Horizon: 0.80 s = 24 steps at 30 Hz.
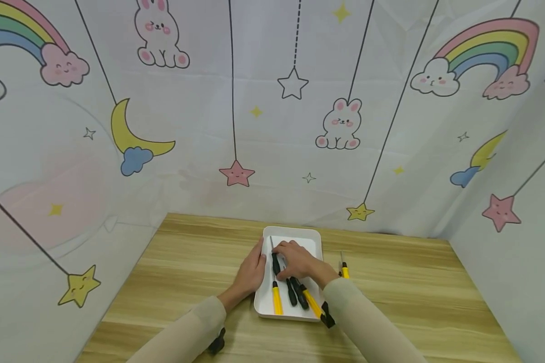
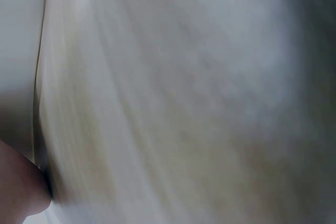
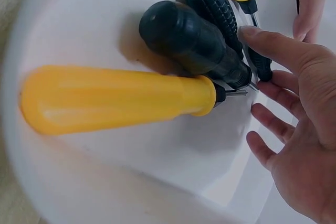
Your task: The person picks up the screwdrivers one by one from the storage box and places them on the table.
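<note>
A white tray (image 1: 260,302) holds several screwdrivers. My left hand (image 1: 252,269) grips its left rim, thumb on the inner side. Over the tray my right hand (image 1: 297,259) reaches down, its thumb and index finger on either side of a black-handled screwdriver (image 1: 276,264); the other fingers are spread apart. Below that lies a yellow-handled screwdriver (image 1: 277,300). Two more black-handled screwdrivers (image 3: 184,35) lie side by side near a second yellow-handled screwdriver (image 3: 115,99). The left wrist view is mostly blurred, with a fingertip (image 2: 23,187) at lower left.
Right of the tray, a yellow-handled tool (image 1: 345,270) lies on the wooden table (image 1: 404,292), partly hidden by my right arm. Black wrist gear (image 1: 328,316) shows under the right sleeve. A printed curtain (image 1: 200,126) encloses the table's back and sides.
</note>
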### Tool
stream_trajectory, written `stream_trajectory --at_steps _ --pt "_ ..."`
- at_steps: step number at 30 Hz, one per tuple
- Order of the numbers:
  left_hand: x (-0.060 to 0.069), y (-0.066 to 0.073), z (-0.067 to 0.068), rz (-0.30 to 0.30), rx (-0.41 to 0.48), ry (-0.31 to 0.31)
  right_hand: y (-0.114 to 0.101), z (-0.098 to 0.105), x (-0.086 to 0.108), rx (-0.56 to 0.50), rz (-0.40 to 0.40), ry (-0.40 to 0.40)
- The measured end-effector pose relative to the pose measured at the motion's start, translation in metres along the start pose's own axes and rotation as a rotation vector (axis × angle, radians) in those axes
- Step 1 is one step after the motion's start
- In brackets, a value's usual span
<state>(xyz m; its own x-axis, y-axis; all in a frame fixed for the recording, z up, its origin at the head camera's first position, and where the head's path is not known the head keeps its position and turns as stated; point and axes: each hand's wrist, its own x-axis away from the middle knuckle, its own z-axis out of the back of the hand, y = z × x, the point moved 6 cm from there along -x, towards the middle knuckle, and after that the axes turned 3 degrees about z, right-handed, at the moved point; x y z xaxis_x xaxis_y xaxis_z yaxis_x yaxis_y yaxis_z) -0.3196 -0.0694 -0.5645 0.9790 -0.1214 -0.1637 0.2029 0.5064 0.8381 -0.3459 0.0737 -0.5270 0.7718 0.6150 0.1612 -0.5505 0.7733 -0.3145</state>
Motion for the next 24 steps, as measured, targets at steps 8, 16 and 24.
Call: stream_trajectory --at_steps 8,16,24 --pt "-0.0004 0.0013 -0.0003 -0.01 0.0 0.002 -0.0013 0.0031 0.0 -0.011 -0.002 0.01" --pt "0.0002 0.0026 0.0008 -0.011 -0.002 0.006 -0.0023 0.0036 0.0003 -0.024 -0.029 0.012" --pt "0.0002 0.0028 0.0004 0.005 0.002 -0.006 -0.0015 0.0014 -0.0004 -0.027 -0.038 0.007"
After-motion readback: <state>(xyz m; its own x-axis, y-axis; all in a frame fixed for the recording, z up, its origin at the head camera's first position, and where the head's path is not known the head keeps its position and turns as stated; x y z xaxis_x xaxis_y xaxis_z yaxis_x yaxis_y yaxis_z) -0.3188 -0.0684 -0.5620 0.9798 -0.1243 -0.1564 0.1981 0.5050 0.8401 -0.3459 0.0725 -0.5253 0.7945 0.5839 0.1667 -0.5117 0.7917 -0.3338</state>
